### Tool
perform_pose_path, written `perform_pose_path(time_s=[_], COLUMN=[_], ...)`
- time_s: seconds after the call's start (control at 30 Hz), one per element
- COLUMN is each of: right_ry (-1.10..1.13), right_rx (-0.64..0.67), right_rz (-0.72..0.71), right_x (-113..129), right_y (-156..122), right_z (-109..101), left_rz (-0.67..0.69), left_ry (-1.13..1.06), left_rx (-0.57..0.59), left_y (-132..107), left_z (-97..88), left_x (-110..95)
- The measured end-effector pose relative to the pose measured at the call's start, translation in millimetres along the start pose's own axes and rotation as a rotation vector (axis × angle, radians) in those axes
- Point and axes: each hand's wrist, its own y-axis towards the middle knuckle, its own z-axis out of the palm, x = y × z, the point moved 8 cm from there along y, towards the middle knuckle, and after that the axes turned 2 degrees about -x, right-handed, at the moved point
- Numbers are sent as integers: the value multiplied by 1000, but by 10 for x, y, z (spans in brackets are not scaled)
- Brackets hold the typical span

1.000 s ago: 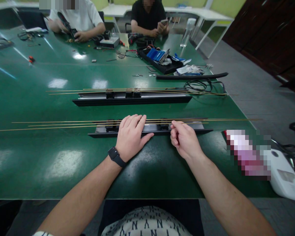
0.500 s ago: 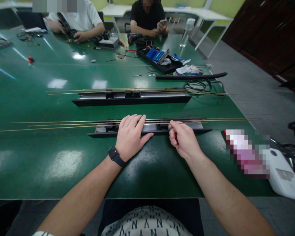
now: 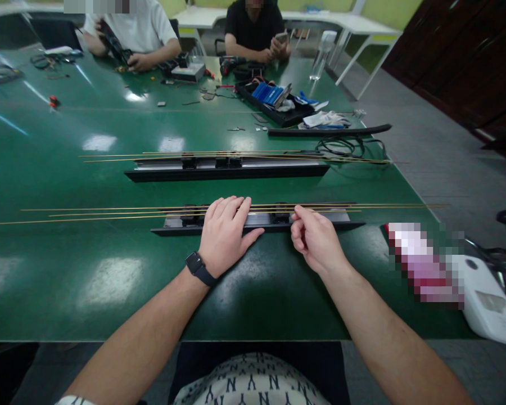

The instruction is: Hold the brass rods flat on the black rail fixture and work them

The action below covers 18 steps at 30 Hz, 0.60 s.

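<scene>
Golden rods [image 3: 261, 205] run beneath the left hand [image 3: 225, 230], along the rail [image 3: 274, 229].

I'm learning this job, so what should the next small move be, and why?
Probably a slight lengthwise nudge of the thin rod by the right hand: its thumb and forefinger appear to pinch there, the left hand lies across the near rail and could steady it, and the rods' ends are staggered.

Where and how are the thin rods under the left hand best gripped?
Probably by their left stretch, pinched from above: there the rods run past the black rail over the table, uncovered by the left hand, and fan slightly apart, so one could be singled out.
</scene>
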Motion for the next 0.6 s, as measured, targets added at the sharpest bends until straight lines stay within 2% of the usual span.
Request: perform_pose_path(time_s=[0.17,0.6], right_ry=[-17,25], right_rx=[40,10], right_rz=[0,7], right_x=[-3,15], right_y=[-1,-18], right_z=[23,20], left_rz=[-2,3], left_ry=[-10,0], left_rx=[-5,7], left_y=[1,4], left_z=[-2,-2], left_x=[0,2])
